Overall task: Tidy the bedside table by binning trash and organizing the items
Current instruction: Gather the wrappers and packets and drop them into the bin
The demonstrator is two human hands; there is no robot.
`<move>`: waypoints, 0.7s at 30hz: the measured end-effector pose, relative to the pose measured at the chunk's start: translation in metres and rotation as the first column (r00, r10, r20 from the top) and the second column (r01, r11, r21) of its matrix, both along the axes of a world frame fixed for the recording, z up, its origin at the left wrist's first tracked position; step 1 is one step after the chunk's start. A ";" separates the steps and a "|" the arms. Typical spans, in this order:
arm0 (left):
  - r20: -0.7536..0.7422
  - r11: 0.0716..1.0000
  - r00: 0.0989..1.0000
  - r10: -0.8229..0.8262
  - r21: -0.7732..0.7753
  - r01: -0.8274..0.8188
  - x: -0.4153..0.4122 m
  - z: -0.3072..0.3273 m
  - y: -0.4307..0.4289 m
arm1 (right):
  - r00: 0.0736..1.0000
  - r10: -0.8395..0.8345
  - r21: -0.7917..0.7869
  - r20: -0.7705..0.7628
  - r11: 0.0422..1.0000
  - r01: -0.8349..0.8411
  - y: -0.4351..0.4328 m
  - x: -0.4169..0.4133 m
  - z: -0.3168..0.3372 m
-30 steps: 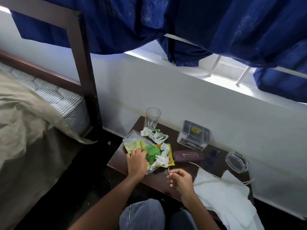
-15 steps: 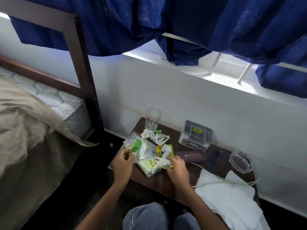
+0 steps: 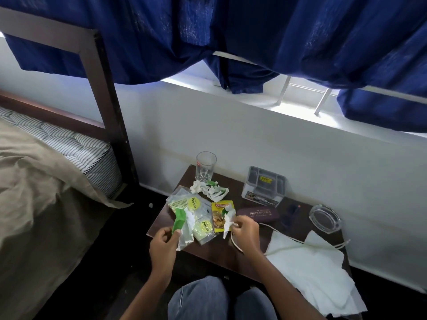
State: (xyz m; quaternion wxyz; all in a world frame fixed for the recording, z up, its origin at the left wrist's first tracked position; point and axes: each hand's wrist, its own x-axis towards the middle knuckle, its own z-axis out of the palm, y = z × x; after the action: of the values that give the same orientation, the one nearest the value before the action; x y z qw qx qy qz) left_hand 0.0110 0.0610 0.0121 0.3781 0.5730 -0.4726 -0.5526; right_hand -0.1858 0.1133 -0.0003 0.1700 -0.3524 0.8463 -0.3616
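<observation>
Low in the centre of the frame, I see the left hand [image 3: 164,244] pinching a green wrapper [image 3: 179,219] at the bedside table's [image 3: 208,250] front-left edge. Just to its right, the right hand's [image 3: 246,232] curled fingers pinch a crumpled white tissue [image 3: 228,218] over a yellow packet [image 3: 218,212].

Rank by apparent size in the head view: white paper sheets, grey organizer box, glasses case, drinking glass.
1. white paper sheets: largest by far, but also nearest the camera.
2. grey organizer box.
3. glasses case and drinking glass: they look about alike, so not ranked.
</observation>
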 end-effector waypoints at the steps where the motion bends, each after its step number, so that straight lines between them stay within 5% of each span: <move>1: -0.007 1.000 1.000 -0.006 0.011 0.006 -0.001 0.002 0.002 | 0.996 -0.043 -0.033 0.082 0.998 0.046 0.005 -0.003 0.006; 5: -0.055 0.998 0.998 -0.040 0.045 0.042 -0.007 0.015 0.014 | 0.879 -0.116 -0.157 0.462 0.965 0.210 0.035 -0.010 0.036; 9: -0.111 0.995 0.989 -0.096 0.024 0.100 -0.020 0.037 0.032 | 0.750 -0.018 -0.277 0.661 0.923 0.266 0.077 -0.011 0.070; 16: -0.188 0.953 0.946 -0.264 0.101 0.286 -0.055 0.054 0.079 | 0.599 0.081 -0.377 0.797 0.841 0.388 0.172 -0.025 0.112; 21: -0.287 0.870 0.859 -0.424 0.135 0.475 -0.090 0.063 0.143 | 0.582 -0.021 -0.344 0.813 0.789 0.509 0.260 -0.041 0.113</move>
State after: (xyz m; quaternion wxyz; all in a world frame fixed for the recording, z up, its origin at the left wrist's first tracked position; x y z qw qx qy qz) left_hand -0.0791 0.2040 0.0752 0.2340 0.4078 -0.4843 -0.7378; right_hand -0.2267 0.3731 0.1130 0.3494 -0.0571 0.5930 -0.7232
